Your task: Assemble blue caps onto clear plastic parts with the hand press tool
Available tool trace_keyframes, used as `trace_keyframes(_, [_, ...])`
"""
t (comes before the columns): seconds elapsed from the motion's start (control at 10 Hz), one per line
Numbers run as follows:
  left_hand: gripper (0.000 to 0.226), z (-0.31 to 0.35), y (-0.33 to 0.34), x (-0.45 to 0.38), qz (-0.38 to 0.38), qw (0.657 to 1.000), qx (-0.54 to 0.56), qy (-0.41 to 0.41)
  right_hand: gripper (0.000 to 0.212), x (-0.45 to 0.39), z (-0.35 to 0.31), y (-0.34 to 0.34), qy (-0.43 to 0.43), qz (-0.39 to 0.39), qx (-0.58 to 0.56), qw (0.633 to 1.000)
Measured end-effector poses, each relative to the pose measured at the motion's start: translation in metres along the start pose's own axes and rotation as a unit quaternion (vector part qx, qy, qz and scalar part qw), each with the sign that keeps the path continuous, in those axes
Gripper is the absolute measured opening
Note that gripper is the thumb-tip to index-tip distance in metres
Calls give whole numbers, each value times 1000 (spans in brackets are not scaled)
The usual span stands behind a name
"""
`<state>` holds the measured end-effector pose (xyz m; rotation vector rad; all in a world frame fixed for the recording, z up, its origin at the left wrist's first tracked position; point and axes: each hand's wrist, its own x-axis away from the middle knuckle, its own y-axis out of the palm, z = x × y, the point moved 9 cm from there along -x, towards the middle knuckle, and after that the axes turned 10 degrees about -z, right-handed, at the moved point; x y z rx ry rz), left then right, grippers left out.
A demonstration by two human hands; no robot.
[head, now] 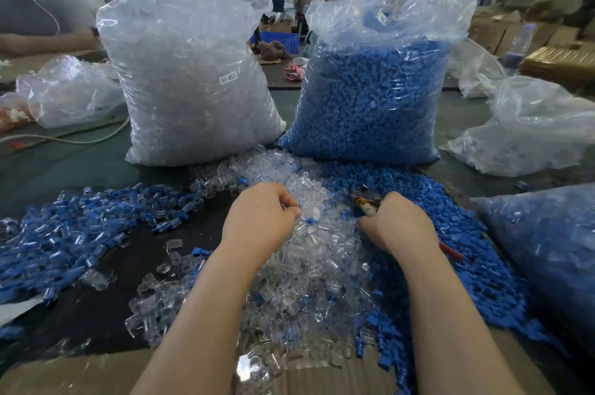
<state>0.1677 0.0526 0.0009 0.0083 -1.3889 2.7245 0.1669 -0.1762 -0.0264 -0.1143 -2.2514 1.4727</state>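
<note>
Right hand [397, 222] curls round the hand press tool [367, 203], its head poking out toward the loose blue caps [450, 249] on the right, ready to press. Left hand [262, 217] pinches a clear plastic part [310, 216] with a blue bit, from the central clear heap [306, 282]. Finished pieces [64, 233] collect far left, probably kept apart from the stock.

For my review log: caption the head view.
Left hand picks among clear parts; right hand grips hand press tool beside blue caps.
</note>
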Motion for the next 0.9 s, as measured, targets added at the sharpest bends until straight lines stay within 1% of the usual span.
trace_keyframes(0.2, [8, 2, 1, 0, 1, 1000, -10, -6, 47, -2, 2, 2, 6, 3, 2, 1000])
trace_keyframes(0.3, [7, 2, 1, 1, 1, 1000, -7, -9, 48, -3, 2, 5, 5, -8, 0, 1000])
trace_keyframes(0.4, [10, 5, -5, 2, 21, 1000, 3, 4, 46, 0, 0, 3, -7, 6, 11, 1000])
trace_keyframes(0.5, [11, 13, -15, 7, 61, 998, 7, 32, 48, 6, -3, -2, -18, 37, 25, 999])
trace_keyframes(0.6, [8, 24, -18, 11, 76, 995, 11, 56, 48, 12, -4, -10, -20, 64, 34, 997])
trace_keyframes(0.8, [11, 40, -4, 16, 44, 995, 10, 85, 48, 19, -1, -19, -21, 109, 45, 993])
trace_keyframes(0.9, [16, 55, -1, 22, 43, 993, 9, 107, 48, 27, 1, -26, -34, 154, 39, 987])
